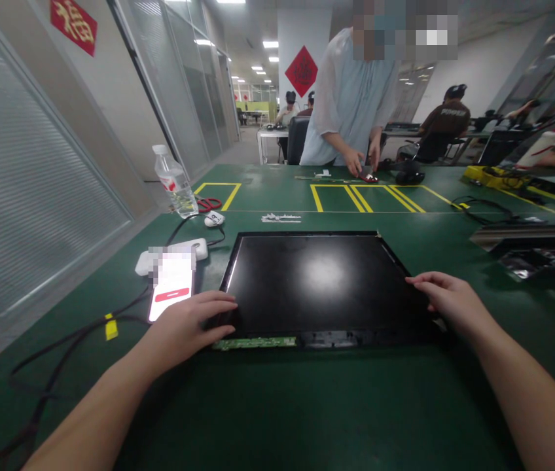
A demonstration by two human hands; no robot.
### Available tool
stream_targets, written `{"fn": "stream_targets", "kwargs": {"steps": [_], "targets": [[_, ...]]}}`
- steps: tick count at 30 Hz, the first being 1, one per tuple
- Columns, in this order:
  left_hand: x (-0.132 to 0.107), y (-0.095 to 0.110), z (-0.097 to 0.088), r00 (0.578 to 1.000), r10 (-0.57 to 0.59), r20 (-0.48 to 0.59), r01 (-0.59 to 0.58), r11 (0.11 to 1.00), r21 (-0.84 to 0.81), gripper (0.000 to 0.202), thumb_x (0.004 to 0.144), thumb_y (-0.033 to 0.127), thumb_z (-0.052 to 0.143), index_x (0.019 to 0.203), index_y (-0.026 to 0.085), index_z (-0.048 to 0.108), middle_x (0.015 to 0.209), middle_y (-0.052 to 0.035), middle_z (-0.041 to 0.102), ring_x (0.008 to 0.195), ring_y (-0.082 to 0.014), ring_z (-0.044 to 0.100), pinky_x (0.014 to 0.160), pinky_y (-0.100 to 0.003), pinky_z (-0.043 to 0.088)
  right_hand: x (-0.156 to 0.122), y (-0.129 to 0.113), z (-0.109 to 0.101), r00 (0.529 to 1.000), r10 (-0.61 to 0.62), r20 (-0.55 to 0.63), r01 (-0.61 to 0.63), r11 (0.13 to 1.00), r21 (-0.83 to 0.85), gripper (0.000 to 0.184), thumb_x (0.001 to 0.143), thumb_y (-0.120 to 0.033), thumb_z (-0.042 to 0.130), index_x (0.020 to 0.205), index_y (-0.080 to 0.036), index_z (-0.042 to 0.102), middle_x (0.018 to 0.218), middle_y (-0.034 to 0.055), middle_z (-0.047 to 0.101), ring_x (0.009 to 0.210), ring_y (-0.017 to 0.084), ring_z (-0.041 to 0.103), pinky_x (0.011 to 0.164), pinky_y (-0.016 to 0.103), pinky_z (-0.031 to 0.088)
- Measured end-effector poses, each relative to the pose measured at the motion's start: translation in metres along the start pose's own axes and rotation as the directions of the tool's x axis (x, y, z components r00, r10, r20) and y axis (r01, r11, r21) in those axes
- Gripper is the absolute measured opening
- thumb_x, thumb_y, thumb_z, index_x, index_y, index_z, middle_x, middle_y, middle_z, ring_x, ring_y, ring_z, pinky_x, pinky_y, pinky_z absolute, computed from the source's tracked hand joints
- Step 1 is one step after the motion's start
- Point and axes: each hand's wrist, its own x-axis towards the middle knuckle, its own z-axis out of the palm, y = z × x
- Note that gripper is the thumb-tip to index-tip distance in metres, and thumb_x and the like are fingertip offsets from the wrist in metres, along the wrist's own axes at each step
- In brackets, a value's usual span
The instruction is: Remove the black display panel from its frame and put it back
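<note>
A black LCD screen panel [277, 281] lies flat on the green table in front of me, glossy side up. Along its near edge runs a strip of green circuit board [258, 342]. My left hand [194, 320] rests over the panel's near left corner, its thumb and fingers stretched out and apart. At the right edge, my right hand [447, 297] has thumb and fingertips pinched together on the rim. The undersides of both hands' fingers are partly hidden.
Left of the panel are a lit phone [174, 281], a white power bank [199, 248], black cables [76, 330], a water bottle [175, 183] and red-handled scissors [209, 205]. White plastic strips [281, 218] lie beyond. Across the table, a person [351, 111] handles a small object.
</note>
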Motion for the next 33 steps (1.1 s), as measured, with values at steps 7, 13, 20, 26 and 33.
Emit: {"fn": "stream_targets", "kwargs": {"steps": [7, 13, 20, 26, 33], "targets": [[0.007, 0.023, -0.005, 0.967, -0.23, -0.109, 0.232, 0.973, 0.001, 0.063, 0.1, 0.065, 0.057, 0.137, 0.02, 0.08, 0.149, -0.0198, 0.075, 0.125, -0.0406, 0.078, 0.107, -0.057, 0.066, -0.009, -0.01, -0.001, 1.0, 0.011, -0.014, -0.011, 0.999, 0.039, 0.018, 0.073, -0.04, 0.073, 0.082, -0.025, 0.075, 0.087, 0.007, 0.082, 0.048, 0.012, 0.052, 0.045, 0.028, 0.047], [0.009, 0.019, -0.001, 0.936, -0.348, -0.054, 0.352, 0.931, 0.099, 0.071, 0.099, 0.052, 0.051, 0.149, 0.005, 0.068, 0.151, -0.0298, 0.072, 0.137, -0.0461, 0.072, 0.119, -0.066, 0.056, 0.004, 0.003, -0.011, 0.985, -0.099, -0.143, 0.064, 0.971, -0.231, 0.019, 0.073, -0.041, 0.073, 0.085, -0.027, 0.079, 0.083, 0.0062, 0.081, 0.064, 0.022, 0.068, 0.057, 0.033, 0.054], [0.009, 0.012, 0.003, 0.942, -0.334, -0.022, 0.334, 0.936, 0.107, 0.058, 0.099, 0.048, 0.048, 0.13, 0.011, 0.081, 0.152, -0.0277, 0.072, 0.141, -0.0474, 0.07, 0.12, -0.066, 0.056, 0.023, 0.022, -0.01, 0.985, -0.169, -0.041, 0.14, 0.91, -0.391, 0.021, 0.071, -0.038, 0.079, 0.089, -0.028, 0.079, 0.087, 0.0077, 0.082, 0.082, 0.03, 0.078, 0.072, 0.042, 0.062], [0.009, 0.011, 0.0, 0.942, -0.336, -0.014, 0.336, 0.936, 0.108, 0.057, 0.097, 0.051, 0.054, 0.129, 0.013, 0.083, 0.151, -0.025, 0.074, 0.141, -0.0458, 0.071, 0.12, -0.062, 0.057, 0.024, 0.028, -0.006, 0.978, -0.206, -0.023, 0.172, 0.869, -0.464, 0.023, 0.073, -0.035, 0.081, 0.094, -0.026, 0.079, 0.088, 0.0092, 0.081, 0.086, 0.032, 0.079, 0.081, 0.046, 0.065], [0.012, 0.016, 0.0, 0.938, -0.345, -0.04, 0.346, 0.938, 0.033, 0.055, 0.092, 0.046, 0.056, 0.128, 0.014, 0.082, 0.145, -0.0241, 0.079, 0.133, -0.0448, 0.076, 0.115, -0.063, 0.061, 0.022, 0.027, -0.004, 0.977, -0.215, -0.003, 0.185, 0.846, -0.5, 0.023, 0.077, -0.034, 0.077, 0.098, -0.026, 0.078, 0.093, 0.0098, 0.081, 0.086, 0.032, 0.079, 0.084, 0.049, 0.065]]}}
